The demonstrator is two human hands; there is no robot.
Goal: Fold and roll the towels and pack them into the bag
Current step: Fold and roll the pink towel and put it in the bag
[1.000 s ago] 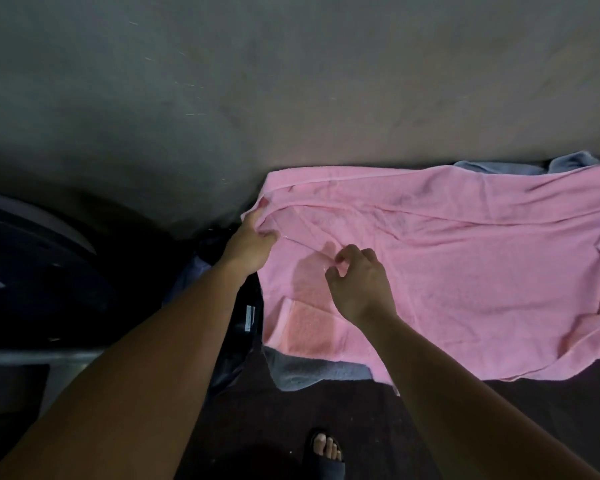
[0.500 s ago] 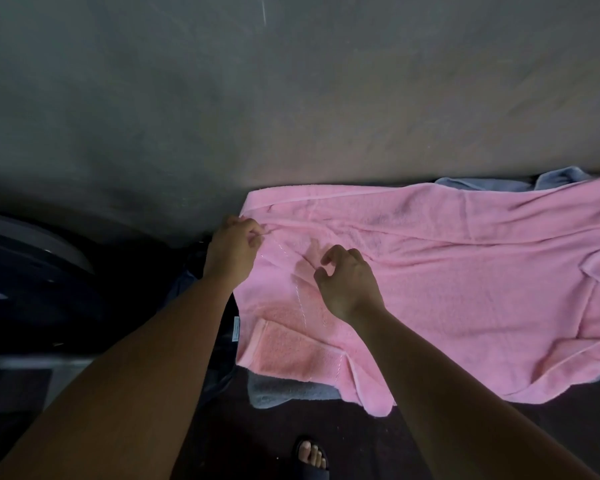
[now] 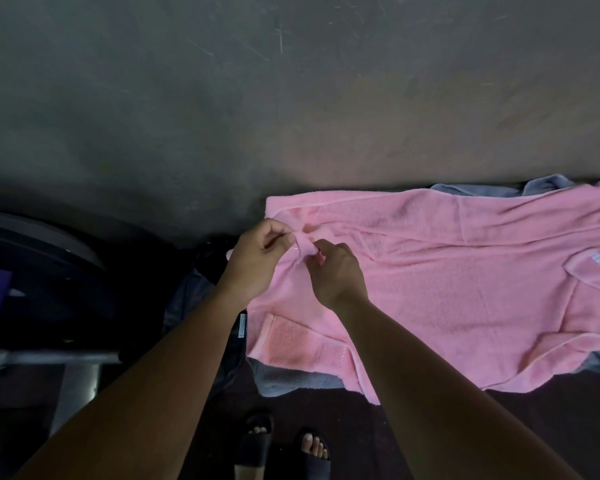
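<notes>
Feet in black sandals (image 3: 284,445) stand nearest, just below the near edge of the pink towel (image 3: 447,289). A grey towel (image 3: 291,379) pokes out from under that near edge, and more grey shows past the far edge. The pink towel lies spread out but crumpled, with corners flipped over on the near side. By its left end, the left hand (image 3: 253,261) and the right hand (image 3: 336,271) are close together, each pinching the same little bunched bit of pink cloth between fingers and thumb. It looks like the very start of the folding step: finding an edge to hold. Next, the hands should move apart along that edge and pull the towel flat. Something dark sits just left of the towel; it may be the bag, but I cannot tell
</notes>
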